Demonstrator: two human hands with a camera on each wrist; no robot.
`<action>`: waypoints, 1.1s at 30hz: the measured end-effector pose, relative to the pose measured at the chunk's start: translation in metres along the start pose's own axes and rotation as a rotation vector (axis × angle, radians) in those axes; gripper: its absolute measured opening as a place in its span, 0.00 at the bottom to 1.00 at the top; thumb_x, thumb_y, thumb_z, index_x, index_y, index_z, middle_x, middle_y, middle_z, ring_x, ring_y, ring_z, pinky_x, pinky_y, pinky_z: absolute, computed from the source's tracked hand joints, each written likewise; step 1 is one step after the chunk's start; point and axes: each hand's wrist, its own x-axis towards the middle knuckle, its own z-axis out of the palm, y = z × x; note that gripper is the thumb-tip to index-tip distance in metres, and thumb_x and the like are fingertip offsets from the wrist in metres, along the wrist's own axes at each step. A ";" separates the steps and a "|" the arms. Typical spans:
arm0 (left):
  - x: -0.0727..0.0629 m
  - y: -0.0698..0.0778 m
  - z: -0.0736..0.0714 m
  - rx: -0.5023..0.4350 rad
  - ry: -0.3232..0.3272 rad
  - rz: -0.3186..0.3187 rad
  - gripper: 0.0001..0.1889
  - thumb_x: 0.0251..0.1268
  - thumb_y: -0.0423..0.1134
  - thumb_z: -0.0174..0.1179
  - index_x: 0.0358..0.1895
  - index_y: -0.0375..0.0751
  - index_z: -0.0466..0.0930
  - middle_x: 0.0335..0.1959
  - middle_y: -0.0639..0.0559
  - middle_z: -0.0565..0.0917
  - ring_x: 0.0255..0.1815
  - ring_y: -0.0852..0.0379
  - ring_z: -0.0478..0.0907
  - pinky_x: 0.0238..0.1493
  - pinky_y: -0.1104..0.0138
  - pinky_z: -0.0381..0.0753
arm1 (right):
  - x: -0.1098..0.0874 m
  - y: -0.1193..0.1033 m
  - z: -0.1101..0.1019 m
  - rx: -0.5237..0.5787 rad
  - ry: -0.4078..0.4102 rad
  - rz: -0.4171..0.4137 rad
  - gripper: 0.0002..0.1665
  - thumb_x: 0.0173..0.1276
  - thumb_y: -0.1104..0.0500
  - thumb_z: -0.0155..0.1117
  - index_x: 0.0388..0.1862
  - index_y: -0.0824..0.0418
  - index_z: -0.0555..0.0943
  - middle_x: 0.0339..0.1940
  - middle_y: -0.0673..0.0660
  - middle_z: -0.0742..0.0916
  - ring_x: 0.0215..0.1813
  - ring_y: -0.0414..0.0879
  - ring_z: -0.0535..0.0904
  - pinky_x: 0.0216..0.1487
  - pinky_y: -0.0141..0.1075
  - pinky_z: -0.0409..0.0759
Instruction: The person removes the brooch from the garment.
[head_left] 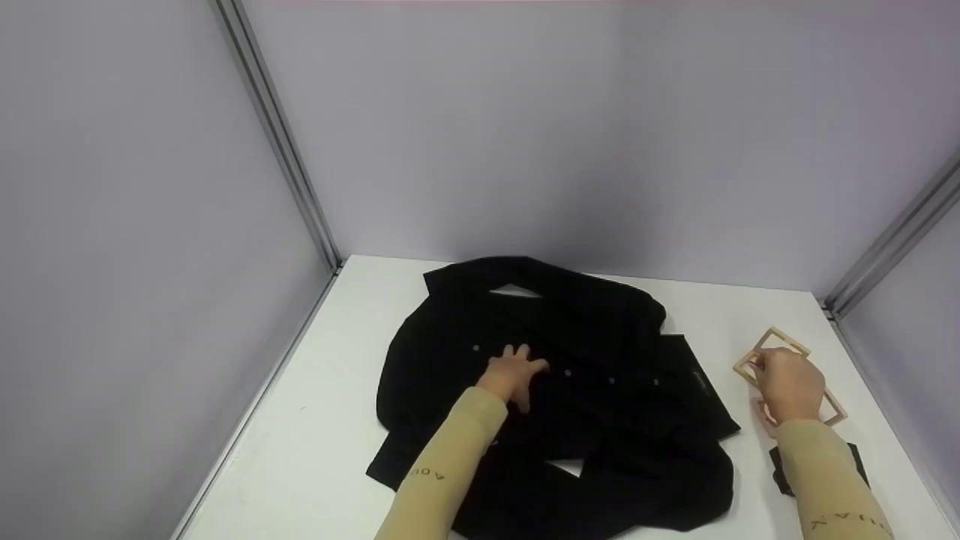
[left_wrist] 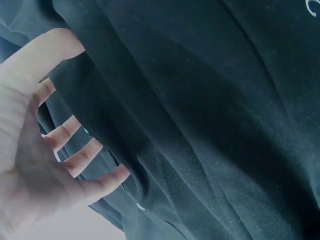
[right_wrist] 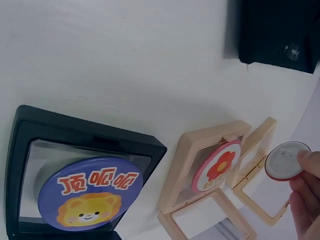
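Note:
A black buttoned shirt [head_left: 450, 375] lies spread on the white table. My left hand [head_left: 515, 375] is over its front with the fingers spread apart, and in the left wrist view the fingertips touch the dark cloth [left_wrist: 200, 125]. At the right side my right hand [head_left: 791, 382] pinches a round pin-back badge [right_wrist: 284, 162] between thumb and fingers. The badge's pale back with the pin shows; its face is hidden. Below that hand lie open light-wood-coloured display frames [right_wrist: 255, 182], one of them holding a red-flower badge [right_wrist: 218, 165].
Beside these frames lies a black display frame [right_wrist: 90, 127] with a blue lion badge [right_wrist: 85, 195] in it; my right sleeve partly covers it in the head view. Grey panels [head_left: 480, 135] wall in the table's back and sides. Part of the table [head_left: 300, 420] shows left of the shirt.

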 end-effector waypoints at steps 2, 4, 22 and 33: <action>0.000 0.000 0.000 0.001 0.005 0.003 0.45 0.54 0.43 0.83 0.76 0.67 0.71 0.79 0.46 0.66 0.77 0.41 0.65 0.71 0.44 0.78 | 0.001 0.003 0.001 -0.008 -0.012 0.007 0.06 0.64 0.69 0.72 0.29 0.71 0.85 0.28 0.71 0.88 0.27 0.63 0.84 0.27 0.59 0.79; 0.000 0.001 0.000 0.001 0.005 0.005 0.45 0.55 0.44 0.82 0.76 0.67 0.71 0.79 0.46 0.66 0.78 0.41 0.65 0.71 0.44 0.77 | 0.001 0.005 0.000 -0.012 -0.024 0.013 0.05 0.63 0.70 0.71 0.29 0.72 0.84 0.29 0.71 0.88 0.28 0.64 0.84 0.29 0.60 0.80; -0.003 -0.001 0.001 -0.008 0.000 0.020 0.45 0.54 0.43 0.82 0.77 0.67 0.71 0.79 0.45 0.66 0.79 0.40 0.64 0.72 0.42 0.76 | -0.002 0.009 0.004 -0.044 0.002 0.031 0.03 0.62 0.74 0.69 0.31 0.75 0.82 0.30 0.74 0.84 0.28 0.70 0.83 0.26 0.61 0.79; -0.004 -0.002 0.001 -0.017 -0.004 0.012 0.46 0.53 0.43 0.82 0.77 0.68 0.70 0.79 0.46 0.65 0.80 0.40 0.62 0.74 0.42 0.75 | -0.004 0.008 0.011 -0.042 -0.076 0.047 0.15 0.65 0.64 0.77 0.25 0.74 0.83 0.23 0.70 0.81 0.20 0.55 0.77 0.19 0.52 0.75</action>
